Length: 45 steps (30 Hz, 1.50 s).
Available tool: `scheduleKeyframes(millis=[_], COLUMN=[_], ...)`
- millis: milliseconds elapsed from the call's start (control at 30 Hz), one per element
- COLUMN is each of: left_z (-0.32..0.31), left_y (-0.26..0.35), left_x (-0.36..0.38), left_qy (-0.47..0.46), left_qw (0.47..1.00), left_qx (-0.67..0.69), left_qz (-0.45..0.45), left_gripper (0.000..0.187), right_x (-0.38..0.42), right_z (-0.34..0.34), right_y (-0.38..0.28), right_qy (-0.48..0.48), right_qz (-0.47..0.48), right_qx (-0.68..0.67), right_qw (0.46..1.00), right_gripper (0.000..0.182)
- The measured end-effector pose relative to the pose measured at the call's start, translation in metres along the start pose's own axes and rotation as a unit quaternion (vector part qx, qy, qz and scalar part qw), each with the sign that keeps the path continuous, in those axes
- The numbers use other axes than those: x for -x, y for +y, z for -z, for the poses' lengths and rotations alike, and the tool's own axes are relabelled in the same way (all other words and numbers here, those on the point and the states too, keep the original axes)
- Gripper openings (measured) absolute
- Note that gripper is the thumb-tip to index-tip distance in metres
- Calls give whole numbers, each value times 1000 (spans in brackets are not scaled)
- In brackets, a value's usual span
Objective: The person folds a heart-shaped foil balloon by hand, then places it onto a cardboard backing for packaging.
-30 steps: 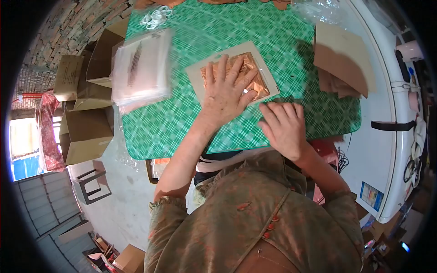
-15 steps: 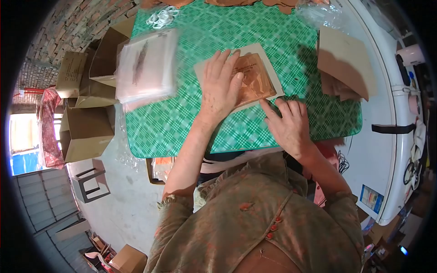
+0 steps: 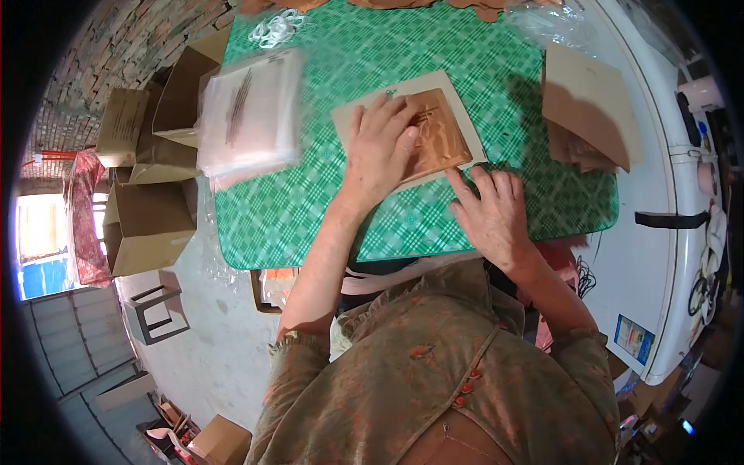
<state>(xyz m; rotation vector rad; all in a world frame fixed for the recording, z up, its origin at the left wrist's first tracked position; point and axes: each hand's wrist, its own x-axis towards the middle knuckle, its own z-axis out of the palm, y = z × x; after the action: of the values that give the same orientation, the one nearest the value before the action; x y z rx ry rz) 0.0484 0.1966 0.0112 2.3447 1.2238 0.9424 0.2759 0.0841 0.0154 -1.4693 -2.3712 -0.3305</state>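
In the head view an orange-brown packet in shiny clear plastic [image 3: 439, 133] lies on a flat beige cardboard sheet [image 3: 462, 105], with dark print near its upper part. My left hand [image 3: 377, 151] rests over the packet's left side and the sheet, fingers spread and slightly bent, hiding that part. At the packet's lower right corner, the index fingertip of my right hand [image 3: 493, 209] touches or nearly touches the edge. The other right fingers are apart and loosely bent over the tablecloth, and nothing shows in them.
A stack of clear plastic bags [image 3: 252, 112] lies left on the green checked tablecloth [image 3: 325, 225]. Beige cardboard sheets [image 3: 585, 101] stand at the right. White cords [image 3: 277, 29] and crumpled clear plastic [image 3: 546, 27] lie at the back. Open cardboard boxes [image 3: 151, 221] stand left of the table.
My left fingers have shifted slightly down and bent more, uncovering more of the cardboard's top left. My right hand has hardly moved.
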Motion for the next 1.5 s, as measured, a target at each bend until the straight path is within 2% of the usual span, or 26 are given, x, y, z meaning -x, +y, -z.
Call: scheduleKeyframes(millis=[167, 300, 400, 500, 600, 700, 800, 1067, 1500], left_z=[14, 14, 15, 14, 16, 18, 12, 7, 8], left_y=[-3, -16, -14, -16, -14, -11, -19, -19, -18], left_x=[-4, -2, -2, -3, -3, -3, -3, -2, -3], left_qy=[44, 29, 37, 55, 60, 50, 47, 60, 55], left_qw=[965, 917, 894, 844, 867, 901, 931, 953, 961], left_qx=[238, 367, 410, 491, 454, 374, 319, 265, 239], left_qz=[104, 157, 176, 209, 197, 214, 168, 131, 124], left_gripper=[47, 54, 56, 57, 58, 50, 49, 49, 51], right_x=[4, 6, 2, -3, -7, -12, -15, -24, -21], right_z=[-5, 1, 3, 0, -7, -11, -13, -14, -15], right_y=[-4, -25, -45, -60, -69, -75, -79, -87, -84], right_qy=[8, -4, -21, -38, -47, -54, -64, -74, -56], right_qz=[18, 41, 36, 30, 20, 15, 9, -11, -5], right_qx=[-48, -84, -118, -165, -186, -183, -158, -104, -125], right_qw=[999, 996, 992, 985, 981, 982, 985, 992, 991], right_gripper=[65, 66, 68, 69, 73, 76, 79, 83, 83])
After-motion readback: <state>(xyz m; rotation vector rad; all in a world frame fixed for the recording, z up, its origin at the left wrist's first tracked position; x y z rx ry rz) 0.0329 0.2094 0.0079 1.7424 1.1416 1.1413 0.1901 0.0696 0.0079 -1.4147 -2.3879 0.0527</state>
